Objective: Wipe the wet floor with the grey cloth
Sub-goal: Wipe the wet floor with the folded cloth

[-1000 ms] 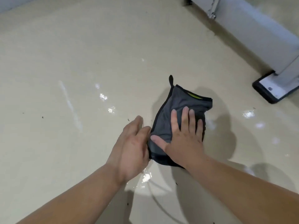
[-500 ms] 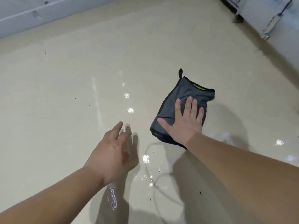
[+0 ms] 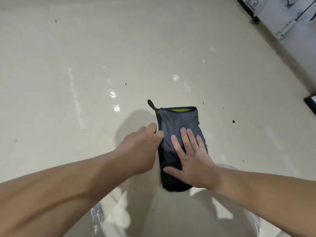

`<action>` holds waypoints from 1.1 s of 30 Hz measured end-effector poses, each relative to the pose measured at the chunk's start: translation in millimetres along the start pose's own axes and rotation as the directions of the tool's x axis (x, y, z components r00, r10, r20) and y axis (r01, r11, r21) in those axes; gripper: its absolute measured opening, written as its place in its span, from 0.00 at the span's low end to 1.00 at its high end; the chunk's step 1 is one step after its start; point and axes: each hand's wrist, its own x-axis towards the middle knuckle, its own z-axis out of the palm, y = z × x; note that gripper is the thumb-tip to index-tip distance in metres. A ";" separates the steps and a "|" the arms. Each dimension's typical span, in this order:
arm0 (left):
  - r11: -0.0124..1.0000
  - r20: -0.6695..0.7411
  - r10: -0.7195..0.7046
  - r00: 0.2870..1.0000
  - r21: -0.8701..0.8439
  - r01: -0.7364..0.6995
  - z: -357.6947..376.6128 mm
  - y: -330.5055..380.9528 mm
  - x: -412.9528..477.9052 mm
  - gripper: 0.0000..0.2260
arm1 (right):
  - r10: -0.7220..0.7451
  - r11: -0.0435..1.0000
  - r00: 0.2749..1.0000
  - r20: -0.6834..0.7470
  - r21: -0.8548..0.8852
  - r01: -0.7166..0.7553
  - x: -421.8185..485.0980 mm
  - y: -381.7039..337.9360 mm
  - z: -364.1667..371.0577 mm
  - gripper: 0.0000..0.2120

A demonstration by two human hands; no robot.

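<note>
Grey with a black edge, the cloth lies folded on the pale, glossy floor, a little right of the middle of the view, with a strip of yellow-green showing at its far end and a short black loop sticking out from its far left corner. The right hand lies flat on the near half of the cloth, palm down, all 5 fingers straight and spread, gripping nothing, the thumb pointing left across the dark near end. The left hand sits just beside the cloth's left edge, its fingers curled toward that edge and touching it; whether they actually pinch the fabric cannot be told from this angle. Both forearms are bare. Wet patches shine on the floor to the left of the cloth and again close to the camera, between the arms. Small dark specks dot the floor. A white metal frame stands at the far right corner.
</note>
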 end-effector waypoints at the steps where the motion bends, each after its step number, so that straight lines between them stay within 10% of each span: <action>1: 0.998 -0.099 0.058 0.993 0.018 -0.056 9.6 -1.4 3.1 0.09 | 0.026 0.999 0.999 0.026 0.044 -0.027 -4.8 -1.4 -3.0 0.48; 5: 0.967 -0.298 0.238 0.924 -0.020 -0.255 14.1 20.3 33.5 0.10 | 0.233 0.942 0.968 0.098 0.223 -0.249 -33.2 1.1 -35.1 0.44; 9: 0.928 -0.106 0.371 0.922 0.071 -0.366 21.1 64.8 39.5 0.21 | 0.367 0.837 0.850 0.377 0.266 -0.479 -80.4 16.1 -75.8 0.25; 14: 0.929 0.094 0.293 0.952 0.207 -0.306 46.3 97.8 34.0 0.20 | 0.422 0.877 0.703 0.572 -0.061 -0.477 -116.0 14.1 -115.7 0.24; 22: 0.987 0.132 0.146 0.981 0.054 -0.154 48.2 115.7 22.4 0.12 | 0.367 0.919 0.908 0.202 0.073 -0.388 -70.9 15.1 -74.4 0.13; 28: 0.853 0.230 0.218 0.949 -0.518 -0.070 48.9 148.0 -30.2 0.05 | 0.227 0.962 0.955 0.193 0.107 -0.250 -95.9 26.6 -43.3 0.10; 33: 0.959 0.181 0.140 0.974 -0.270 -0.087 21.2 118.4 -35.9 0.16 | -0.063 0.992 0.998 -0.025 0.112 0.065 -86.5 30.7 -29.0 0.21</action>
